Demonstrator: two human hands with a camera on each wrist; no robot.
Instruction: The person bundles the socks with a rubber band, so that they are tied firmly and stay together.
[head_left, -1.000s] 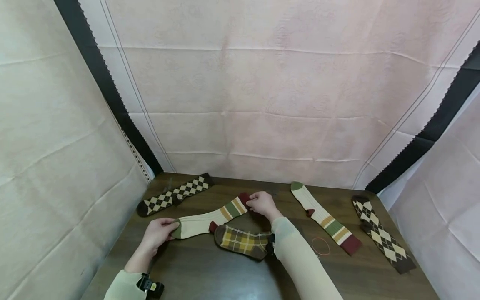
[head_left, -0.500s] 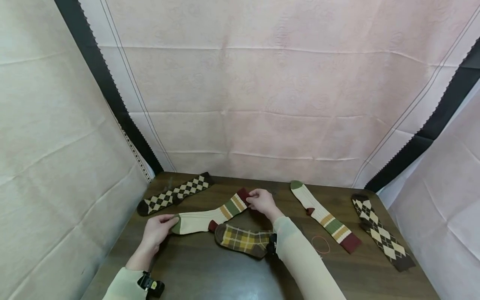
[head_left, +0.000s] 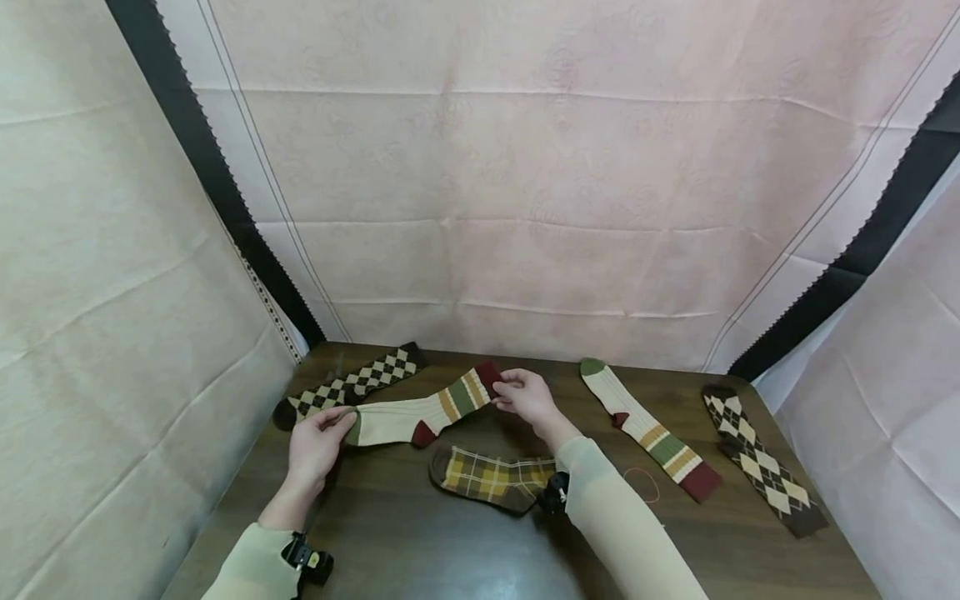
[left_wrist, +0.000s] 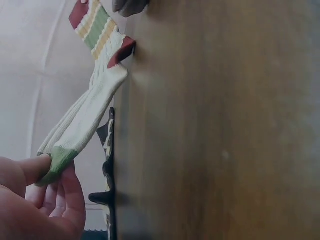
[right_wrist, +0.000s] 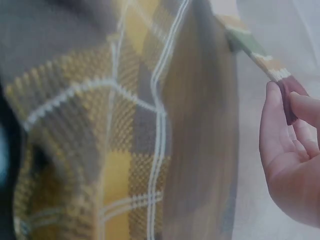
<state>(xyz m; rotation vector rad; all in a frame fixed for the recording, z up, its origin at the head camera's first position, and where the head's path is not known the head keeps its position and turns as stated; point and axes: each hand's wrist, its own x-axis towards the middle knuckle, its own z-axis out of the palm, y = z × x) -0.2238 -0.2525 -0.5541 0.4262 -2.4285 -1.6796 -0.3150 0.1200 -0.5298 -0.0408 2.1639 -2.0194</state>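
Observation:
A cream sock (head_left: 393, 421) with striped cuff, dark red heel and green toe is stretched between both hands. My left hand (head_left: 313, 450) pinches its green toe between thumb and fingers, plain in the left wrist view too. The dark red cuff is pinched by my right hand (head_left: 531, 402). In the left wrist view the sock (left_wrist: 92, 100) hangs clear of the table. A brown and yellow plaid sock (head_left: 491, 479) lies below it, partly covered by the right wrist; this plaid sock (right_wrist: 115, 125) looms close in the right wrist view.
A matching cream striped sock (head_left: 652, 433) lies to the right on the wooden table (head_left: 420, 550). Beyond it is an argyle sock (head_left: 761, 462), with another argyle sock (head_left: 375, 375) at the back left. A thin red loop (head_left: 645, 482) lies near the right sleeve. Pale cloth walls (head_left: 525, 208) surround the table.
Both hands have risen and moved slightly away toward the back, lifting the cream sock away from the plaid sock. The left hand now overlaps the back-left argyle sock. Other socks stay put.

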